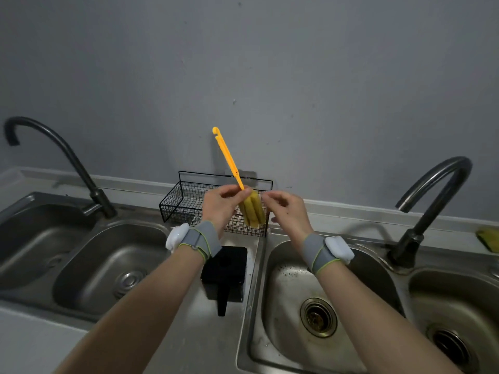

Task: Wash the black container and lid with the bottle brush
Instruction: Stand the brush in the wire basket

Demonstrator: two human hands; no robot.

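Observation:
A bottle brush [252,209] with a yellow sponge head and a long orange handle is held up in front of the wall, handle pointing up and left. My left hand [222,205] grips it where the handle meets the sponge. My right hand [287,209] is just to the right of the sponge, fingers loosely curled and apart, holding nothing. Below my left wrist a black container [229,276] with its lid on and a black handle pointing toward me sits on the steel counter between two sinks.
A black wire basket [183,203] stands against the wall behind the brush. A steel sink [283,306] with a drain lies to the right, under a dark faucet [429,209]. Another sink [89,265] and faucet [78,168] are on the left. A yellow sponge [488,238] lies far right.

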